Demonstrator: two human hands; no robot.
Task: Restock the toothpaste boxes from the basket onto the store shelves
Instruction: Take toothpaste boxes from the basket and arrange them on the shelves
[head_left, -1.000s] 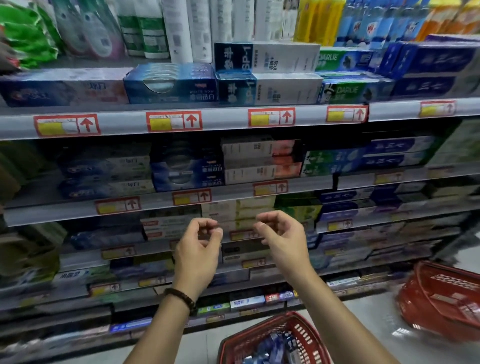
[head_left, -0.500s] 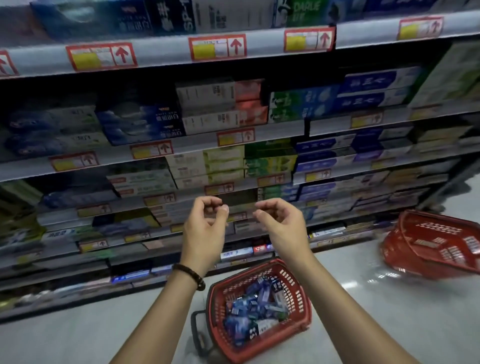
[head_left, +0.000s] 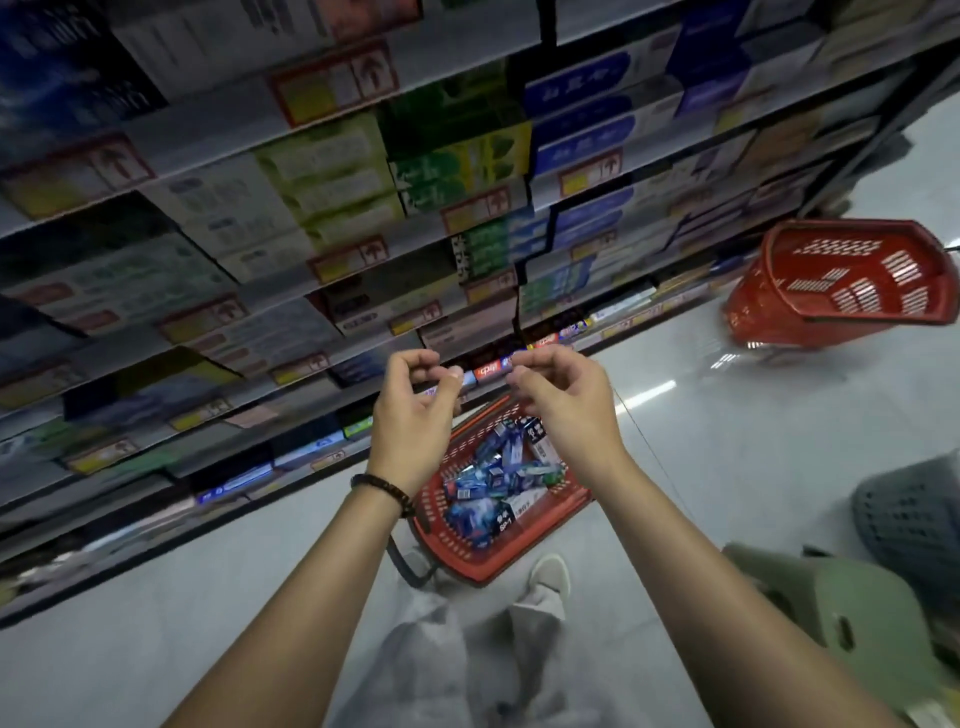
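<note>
Toothpaste boxes lie heaped in the red basket on the floor, too jumbled to count, though there are many. Expect light, stiff cardboard that dents at the corners, so take one box across its long sides, mid-length. Your left hand and right hand hover above that basket, fingers loosely curled, holding nothing. The shelves stand beyond it. A second red basket sits well to its right, making two.

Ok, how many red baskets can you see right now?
2. The near basket sits on the floor at the person's feet, holding toothpaste boxes. The far basket is along the aisle to the right, tilted, nothing visible inside. More could sit outside the frame.
</note>
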